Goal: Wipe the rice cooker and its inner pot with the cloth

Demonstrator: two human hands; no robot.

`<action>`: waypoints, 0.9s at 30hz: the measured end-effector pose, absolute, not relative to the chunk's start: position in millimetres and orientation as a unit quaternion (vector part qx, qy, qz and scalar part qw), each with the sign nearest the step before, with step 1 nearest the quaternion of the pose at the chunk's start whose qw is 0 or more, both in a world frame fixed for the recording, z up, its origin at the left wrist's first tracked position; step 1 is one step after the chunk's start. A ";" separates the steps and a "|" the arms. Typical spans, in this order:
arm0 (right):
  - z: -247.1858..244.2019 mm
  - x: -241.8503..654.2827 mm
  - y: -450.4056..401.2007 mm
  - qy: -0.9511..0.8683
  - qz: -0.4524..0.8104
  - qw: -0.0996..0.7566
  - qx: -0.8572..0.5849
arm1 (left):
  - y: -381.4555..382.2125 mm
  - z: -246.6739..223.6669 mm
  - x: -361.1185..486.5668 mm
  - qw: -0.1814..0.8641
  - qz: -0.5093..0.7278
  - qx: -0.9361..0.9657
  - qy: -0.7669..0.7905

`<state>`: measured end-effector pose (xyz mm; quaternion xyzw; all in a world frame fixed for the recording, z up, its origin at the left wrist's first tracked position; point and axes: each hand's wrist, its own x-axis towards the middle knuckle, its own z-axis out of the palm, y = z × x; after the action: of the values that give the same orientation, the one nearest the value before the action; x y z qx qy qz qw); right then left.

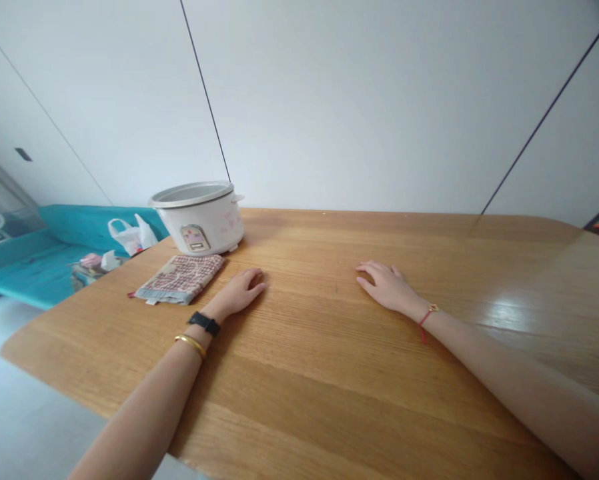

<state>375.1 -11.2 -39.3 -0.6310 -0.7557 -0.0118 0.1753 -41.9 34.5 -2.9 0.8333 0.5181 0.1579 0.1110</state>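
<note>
Head view, cooker (214,230) facing camera, cloth (182,277) slanting near left hand (239,291)

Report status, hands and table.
Both bare hands empty, resting on brown wooden table. Folded red-and-white checked cloth beside left hand, white round rice cooker behind cloth.

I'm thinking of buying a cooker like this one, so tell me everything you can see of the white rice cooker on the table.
The rice cooker is a round, white, plastic-looking pot with a wide grey-white rim and no lid on. Its front has a silvery control panel with a pink design; faint pink patterns mark the side. A small handle juts out at right, and little feet show below. It stands upright on the far left of the wooden table, just behind the folded checked cloth. Neither hand touches it. Its bottom inside is hidden.
</note>
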 end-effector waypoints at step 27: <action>-39.3 375.6 -12.1 -0.757 -0.011 0.169 -0.631 | 39.3 -12.8 -46.8 0.107 0.124 0.835 0.526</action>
<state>375.6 -12.1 -39.3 -0.6313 -0.7569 -0.0110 0.1687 -46.8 39.3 -12.8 0.8348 0.5255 0.1241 0.1075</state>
